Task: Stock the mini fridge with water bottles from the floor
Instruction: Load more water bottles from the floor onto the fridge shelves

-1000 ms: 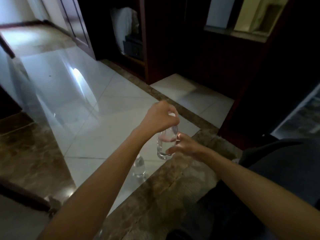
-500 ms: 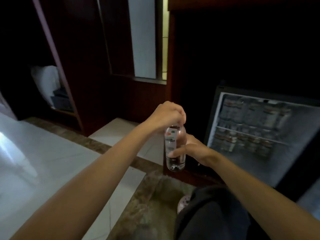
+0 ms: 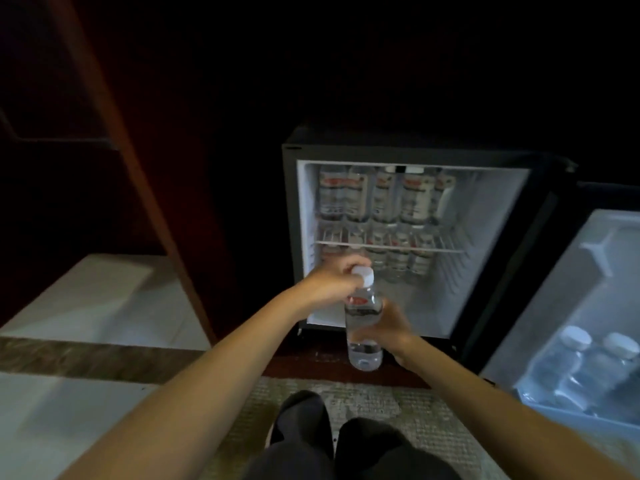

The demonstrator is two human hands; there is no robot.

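Head view: your knees (image 3: 332,445) sit lowest, with both forearms stretched forward. Your right hand (image 3: 394,327) curls its fingers round the bottle (image 3: 363,337) from behind. Your left hand (image 3: 332,278) grips its neck beside the white cap (image 3: 363,273), fingers bunched. The bottle hangs upright just before the open fridge (image 3: 291,202), which holds stocked bottles (image 3: 384,199). More stand in the door (image 3: 571,289) at right.

The bare left forearm (image 3: 214,368) reaches in from the lower left and the bare right forearm (image 3: 485,386) from the lower right, meeting near the middle. The left hand (image 3: 332,280) is the higher one, back upward, fingers curled at the neck of a water bottle (image 3: 363,353). The right hand (image 3: 393,327) sits lower, wrapped round the bottle's body. Knees (image 3: 301,420) in dark trousers show between the arms.
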